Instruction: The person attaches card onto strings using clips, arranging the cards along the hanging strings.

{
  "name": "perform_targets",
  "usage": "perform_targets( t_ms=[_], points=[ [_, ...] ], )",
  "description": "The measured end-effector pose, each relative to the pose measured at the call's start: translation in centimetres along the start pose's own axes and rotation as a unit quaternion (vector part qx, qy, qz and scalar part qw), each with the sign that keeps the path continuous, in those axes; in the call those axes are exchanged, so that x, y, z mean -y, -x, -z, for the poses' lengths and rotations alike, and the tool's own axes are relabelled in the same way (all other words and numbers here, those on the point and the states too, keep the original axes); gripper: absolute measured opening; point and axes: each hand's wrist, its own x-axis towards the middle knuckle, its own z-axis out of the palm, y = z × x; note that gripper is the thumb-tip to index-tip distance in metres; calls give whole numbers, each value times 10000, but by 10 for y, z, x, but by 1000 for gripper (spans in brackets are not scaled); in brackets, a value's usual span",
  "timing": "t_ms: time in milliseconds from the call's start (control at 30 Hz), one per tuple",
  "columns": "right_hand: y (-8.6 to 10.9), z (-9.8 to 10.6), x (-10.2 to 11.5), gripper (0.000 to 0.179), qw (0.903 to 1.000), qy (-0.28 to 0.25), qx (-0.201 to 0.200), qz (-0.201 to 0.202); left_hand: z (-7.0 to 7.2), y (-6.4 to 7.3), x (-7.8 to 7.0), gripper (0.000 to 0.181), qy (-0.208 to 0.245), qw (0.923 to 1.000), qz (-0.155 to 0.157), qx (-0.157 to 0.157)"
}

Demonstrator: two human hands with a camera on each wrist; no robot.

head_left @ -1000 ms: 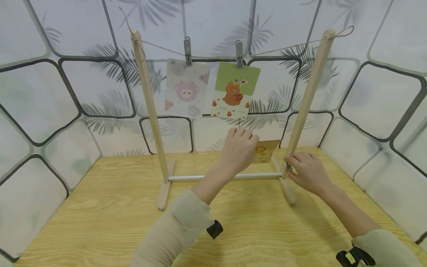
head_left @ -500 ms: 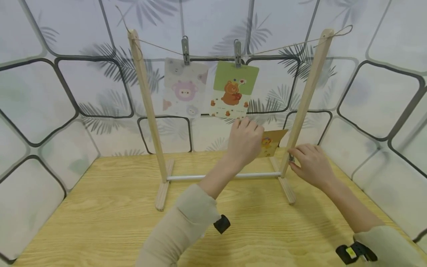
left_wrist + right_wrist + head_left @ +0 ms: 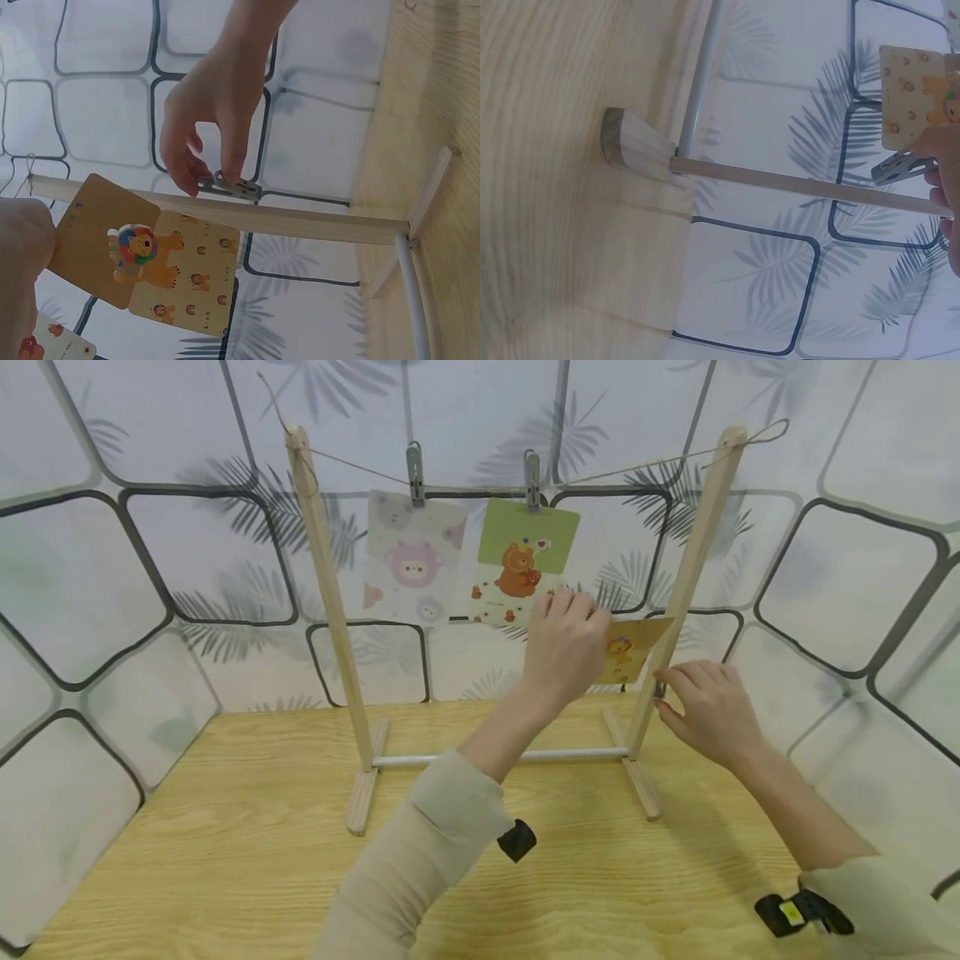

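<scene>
My left hand grips the edge of a brown card printed with a lion, holding it in the air below the string. To its right, my right hand pinches a grey metal clip between thumb and fingers, beside the rack's right post. In the right wrist view the clip points away from the fingertips. Two cards hang from the string by clips: a pale one with a purple animal and a green and white bear card. My left hand overlaps the bear card's lower corner.
The wooden rack has a left post, a right post and a white crossbar low down. A thin string sags between the post tops. The rack stands on a wood-grain table before a patterned backdrop.
Both hands have risen. The left hand has moved up and slightly right with the lion card, and the right hand has lifted the clip along the right post.
</scene>
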Motion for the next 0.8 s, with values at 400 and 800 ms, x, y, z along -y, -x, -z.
perform_targets(
  t_ms=[400,800],
  points=[
    [-12,11,-9,31,9999,97,-60,29,-1,-25,8,33,-90,9996,133,-230],
    [-26,23,-17,29,9992,301,-255,89,-4,-39,10,33,-150,9995,190,-181]
  ],
)
